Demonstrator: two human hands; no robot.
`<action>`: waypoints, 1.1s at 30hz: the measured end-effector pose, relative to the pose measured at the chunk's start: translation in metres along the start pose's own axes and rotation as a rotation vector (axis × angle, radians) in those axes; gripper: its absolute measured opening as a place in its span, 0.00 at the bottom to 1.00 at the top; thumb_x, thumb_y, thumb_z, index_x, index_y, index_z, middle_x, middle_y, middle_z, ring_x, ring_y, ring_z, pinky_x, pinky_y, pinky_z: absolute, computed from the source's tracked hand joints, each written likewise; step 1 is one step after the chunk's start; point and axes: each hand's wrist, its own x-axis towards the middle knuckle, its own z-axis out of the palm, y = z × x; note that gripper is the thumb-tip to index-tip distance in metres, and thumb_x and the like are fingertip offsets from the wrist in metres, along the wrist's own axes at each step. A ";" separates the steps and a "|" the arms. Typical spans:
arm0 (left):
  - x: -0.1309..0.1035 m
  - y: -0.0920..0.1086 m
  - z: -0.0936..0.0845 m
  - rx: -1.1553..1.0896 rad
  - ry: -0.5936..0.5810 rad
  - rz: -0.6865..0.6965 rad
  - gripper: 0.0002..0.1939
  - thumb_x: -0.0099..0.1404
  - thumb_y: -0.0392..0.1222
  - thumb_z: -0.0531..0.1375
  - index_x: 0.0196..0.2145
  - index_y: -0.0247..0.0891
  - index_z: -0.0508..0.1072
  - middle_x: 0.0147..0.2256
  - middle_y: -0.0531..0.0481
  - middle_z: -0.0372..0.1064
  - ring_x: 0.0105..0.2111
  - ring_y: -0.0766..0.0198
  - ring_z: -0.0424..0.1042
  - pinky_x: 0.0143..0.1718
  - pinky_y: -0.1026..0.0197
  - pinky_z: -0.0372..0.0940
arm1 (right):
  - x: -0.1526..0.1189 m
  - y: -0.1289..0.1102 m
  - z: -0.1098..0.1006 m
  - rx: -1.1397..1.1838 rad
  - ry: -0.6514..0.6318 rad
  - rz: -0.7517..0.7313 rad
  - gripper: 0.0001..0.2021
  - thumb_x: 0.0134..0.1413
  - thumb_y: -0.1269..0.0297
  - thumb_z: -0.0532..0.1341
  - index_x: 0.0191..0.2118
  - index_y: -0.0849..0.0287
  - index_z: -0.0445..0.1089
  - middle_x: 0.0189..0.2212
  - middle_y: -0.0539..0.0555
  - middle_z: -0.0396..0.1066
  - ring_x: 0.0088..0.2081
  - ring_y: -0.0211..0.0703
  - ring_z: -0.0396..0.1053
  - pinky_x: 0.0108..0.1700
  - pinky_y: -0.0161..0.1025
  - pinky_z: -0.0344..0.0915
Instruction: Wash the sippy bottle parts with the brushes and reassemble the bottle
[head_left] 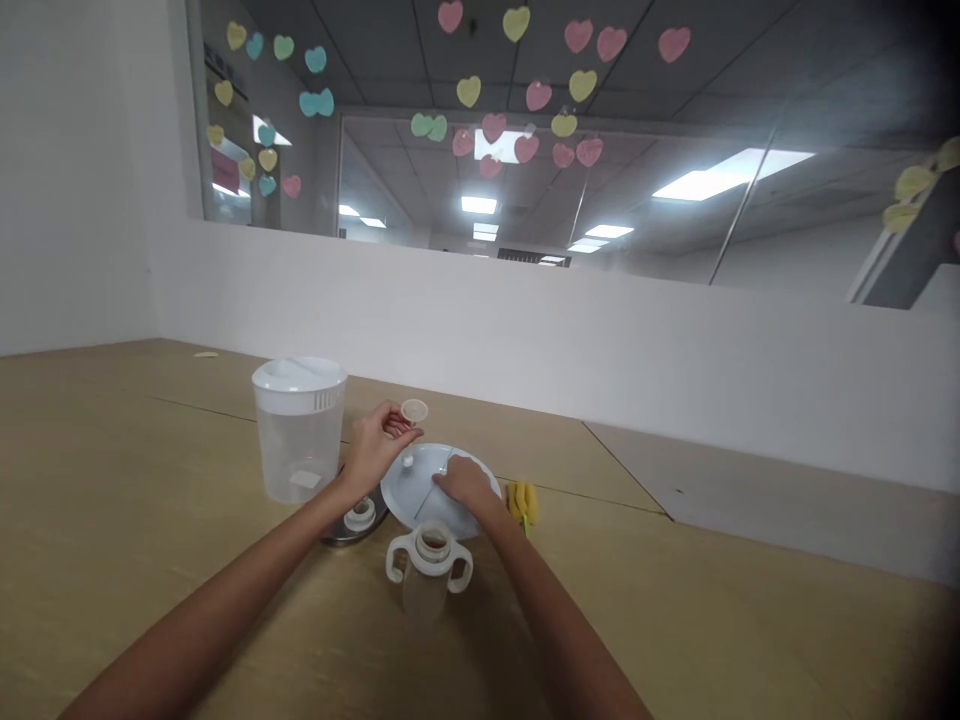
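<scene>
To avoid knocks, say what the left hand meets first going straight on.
Past the translucent disc it holds, the left hand would probably first meet the white wall; depth is unclear.

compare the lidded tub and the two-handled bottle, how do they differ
The tub has its white lid on; the bottle is open at the top. The tub is clearly wider than the bottle. The bottle has two curved side handles, while the tub shows none. Both stand upright on the table.
</scene>
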 end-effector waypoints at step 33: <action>-0.001 0.000 0.021 -0.158 -0.258 -0.111 0.12 0.56 0.43 0.59 0.34 0.33 0.77 0.34 0.46 0.76 0.33 0.60 0.73 0.35 0.62 0.67 | -0.070 -0.006 -0.089 1.149 0.762 -0.266 0.27 0.58 0.45 0.43 0.18 0.59 0.59 0.14 0.47 0.58 0.17 0.33 0.56 0.23 0.31 0.54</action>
